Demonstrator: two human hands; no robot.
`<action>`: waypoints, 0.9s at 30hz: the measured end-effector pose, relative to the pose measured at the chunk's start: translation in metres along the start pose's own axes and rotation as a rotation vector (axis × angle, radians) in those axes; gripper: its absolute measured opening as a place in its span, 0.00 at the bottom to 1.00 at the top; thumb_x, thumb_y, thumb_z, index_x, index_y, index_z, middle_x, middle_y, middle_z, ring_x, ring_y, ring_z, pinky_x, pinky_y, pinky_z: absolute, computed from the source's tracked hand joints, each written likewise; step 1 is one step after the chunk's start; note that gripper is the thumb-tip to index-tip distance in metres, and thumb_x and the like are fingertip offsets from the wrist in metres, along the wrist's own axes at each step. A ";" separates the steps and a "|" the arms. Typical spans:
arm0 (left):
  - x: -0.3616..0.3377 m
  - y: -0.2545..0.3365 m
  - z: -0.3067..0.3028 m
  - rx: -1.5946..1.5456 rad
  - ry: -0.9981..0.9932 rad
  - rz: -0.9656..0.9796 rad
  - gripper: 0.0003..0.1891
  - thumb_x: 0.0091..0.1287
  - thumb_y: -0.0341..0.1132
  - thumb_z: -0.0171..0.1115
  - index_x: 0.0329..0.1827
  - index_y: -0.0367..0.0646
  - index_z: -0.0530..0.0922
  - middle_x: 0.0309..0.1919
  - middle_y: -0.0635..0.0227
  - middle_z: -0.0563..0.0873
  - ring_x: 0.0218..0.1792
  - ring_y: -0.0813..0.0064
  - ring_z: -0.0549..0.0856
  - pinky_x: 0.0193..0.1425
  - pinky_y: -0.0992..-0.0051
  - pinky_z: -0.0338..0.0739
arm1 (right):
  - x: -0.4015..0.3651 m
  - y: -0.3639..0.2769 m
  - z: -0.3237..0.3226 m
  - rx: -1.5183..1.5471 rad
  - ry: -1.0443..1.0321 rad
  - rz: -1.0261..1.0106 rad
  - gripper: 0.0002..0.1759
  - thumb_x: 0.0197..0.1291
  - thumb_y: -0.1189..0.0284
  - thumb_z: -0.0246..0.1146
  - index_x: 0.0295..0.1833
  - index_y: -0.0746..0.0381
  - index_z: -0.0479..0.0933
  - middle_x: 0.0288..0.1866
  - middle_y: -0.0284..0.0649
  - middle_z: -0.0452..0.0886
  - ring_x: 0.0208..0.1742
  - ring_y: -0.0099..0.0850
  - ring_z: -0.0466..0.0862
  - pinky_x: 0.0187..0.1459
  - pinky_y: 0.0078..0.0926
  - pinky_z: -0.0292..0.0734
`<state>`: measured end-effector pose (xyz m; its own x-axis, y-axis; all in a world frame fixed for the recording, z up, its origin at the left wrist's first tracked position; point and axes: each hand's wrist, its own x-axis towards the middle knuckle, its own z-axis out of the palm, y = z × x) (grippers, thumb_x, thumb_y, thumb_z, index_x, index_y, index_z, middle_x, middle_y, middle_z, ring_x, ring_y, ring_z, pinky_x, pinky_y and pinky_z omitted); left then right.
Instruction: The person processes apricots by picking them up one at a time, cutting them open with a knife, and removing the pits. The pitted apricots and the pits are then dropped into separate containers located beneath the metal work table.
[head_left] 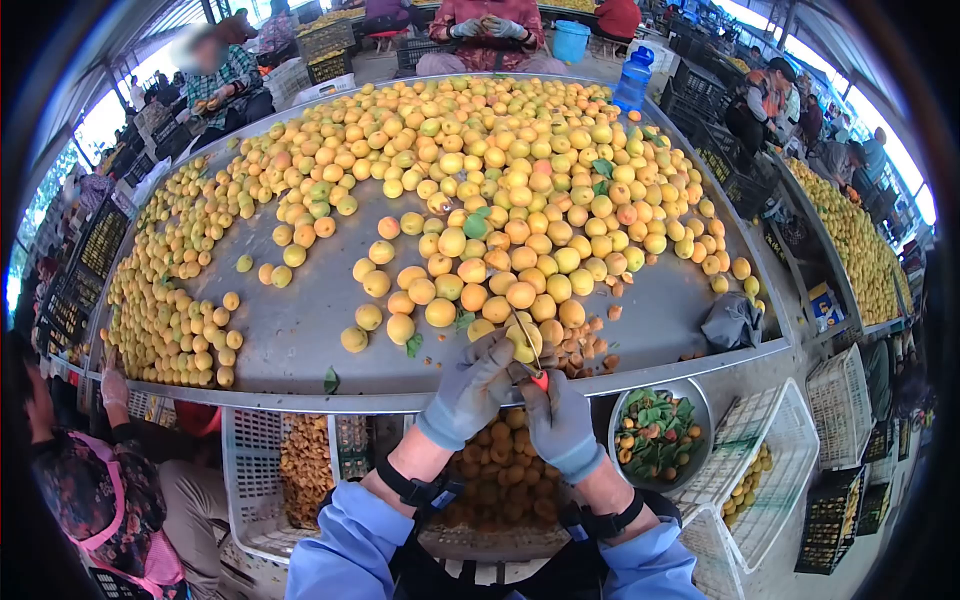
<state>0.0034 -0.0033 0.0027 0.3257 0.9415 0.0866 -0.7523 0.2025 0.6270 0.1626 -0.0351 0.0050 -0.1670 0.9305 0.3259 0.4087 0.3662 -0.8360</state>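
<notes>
My left hand (pixel 468 388), in a grey work glove, is closed around a yellow-green apricot (pixel 522 345) just above the table's near edge. In my gloved right hand (pixel 562 422) is a small knife with a red handle (pixel 541 380), its thin blade passing up across the apricot. A large heap of apricots (pixel 520 200) covers much of the metal table (pixel 300 335) beyond my hands. Brownish apricot pits or pieces (pixel 585 345) lie just right of the held fruit. Below my hands, a crate of whole apricots (pixel 505 470) is partly hidden by my forearms.
A metal bowl (pixel 711 420) of leaves and fruit sits right of my arms, beside white plastic crates (pixel 790 450). Left stands a white crate (pixel 250 480) holding small brown pieces. A dark plastic bag (pixel 733 322) and a blue bottle (pixel 633 80) rest on the table. Other people sit around it.
</notes>
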 end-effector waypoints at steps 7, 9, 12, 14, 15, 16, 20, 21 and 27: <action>0.001 0.003 -0.001 0.152 -0.010 0.064 0.24 0.78 0.38 0.58 0.71 0.32 0.70 0.59 0.66 0.82 0.57 0.75 0.81 0.65 0.73 0.74 | -0.002 0.004 0.003 -0.093 -0.022 0.002 0.10 0.72 0.71 0.59 0.48 0.68 0.74 0.26 0.53 0.81 0.28 0.54 0.83 0.27 0.40 0.74; 0.000 0.004 -0.003 0.194 0.000 0.074 0.26 0.77 0.36 0.59 0.72 0.30 0.69 0.61 0.62 0.80 0.61 0.71 0.80 0.69 0.69 0.71 | -0.003 0.006 0.002 -0.125 -0.071 0.052 0.09 0.71 0.71 0.59 0.47 0.67 0.74 0.27 0.54 0.81 0.29 0.54 0.83 0.28 0.40 0.74; -0.001 0.007 -0.005 0.300 0.030 0.066 0.28 0.76 0.35 0.61 0.73 0.28 0.66 0.65 0.57 0.78 0.66 0.66 0.78 0.73 0.65 0.69 | -0.005 0.006 0.005 -0.113 -0.022 -0.002 0.08 0.71 0.71 0.59 0.46 0.67 0.75 0.27 0.53 0.81 0.29 0.53 0.83 0.29 0.39 0.74; -0.001 0.007 -0.001 0.364 0.050 0.045 0.28 0.76 0.34 0.61 0.73 0.28 0.66 0.66 0.57 0.78 0.67 0.66 0.77 0.73 0.64 0.68 | -0.007 0.005 0.007 -0.096 -0.013 0.030 0.08 0.71 0.72 0.59 0.45 0.66 0.75 0.27 0.52 0.81 0.29 0.52 0.82 0.30 0.39 0.74; 0.000 0.005 0.004 0.354 0.068 0.086 0.26 0.76 0.33 0.61 0.73 0.30 0.68 0.58 0.64 0.80 0.57 0.76 0.77 0.62 0.74 0.71 | -0.007 0.005 0.008 -0.080 -0.005 0.062 0.07 0.70 0.72 0.59 0.44 0.66 0.76 0.28 0.51 0.80 0.29 0.51 0.81 0.30 0.39 0.73; 0.000 0.005 0.007 0.344 0.086 0.127 0.24 0.76 0.31 0.60 0.72 0.33 0.71 0.50 0.72 0.82 0.46 0.85 0.78 0.51 0.84 0.73 | -0.007 0.002 0.008 -0.080 -0.004 0.061 0.07 0.70 0.72 0.59 0.44 0.66 0.76 0.28 0.51 0.80 0.29 0.51 0.81 0.30 0.39 0.73; -0.001 0.010 0.009 0.452 0.087 0.152 0.23 0.75 0.30 0.60 0.71 0.33 0.71 0.48 0.72 0.82 0.44 0.86 0.78 0.49 0.84 0.74 | -0.008 -0.008 0.009 -0.104 0.050 0.016 0.08 0.69 0.71 0.61 0.46 0.65 0.74 0.27 0.54 0.79 0.30 0.56 0.81 0.30 0.47 0.73; -0.002 0.011 0.011 0.514 0.096 0.158 0.23 0.74 0.30 0.61 0.71 0.32 0.71 0.48 0.71 0.83 0.45 0.85 0.79 0.50 0.83 0.75 | -0.008 -0.008 0.010 -0.115 0.072 0.002 0.11 0.68 0.69 0.64 0.47 0.64 0.72 0.27 0.57 0.80 0.31 0.62 0.81 0.29 0.53 0.74; 0.002 0.010 0.013 0.688 0.123 0.236 0.25 0.71 0.30 0.64 0.69 0.32 0.72 0.48 0.67 0.84 0.48 0.81 0.82 0.54 0.76 0.79 | -0.015 0.013 0.019 -0.205 0.113 0.000 0.11 0.68 0.68 0.63 0.45 0.64 0.71 0.23 0.56 0.78 0.29 0.62 0.81 0.26 0.54 0.72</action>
<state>0.0040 -0.0032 0.0196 0.1028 0.9708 0.2168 -0.2522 -0.1855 0.9498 0.1532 -0.0446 -0.0190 -0.0705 0.9212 0.3828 0.5843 0.3492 -0.7326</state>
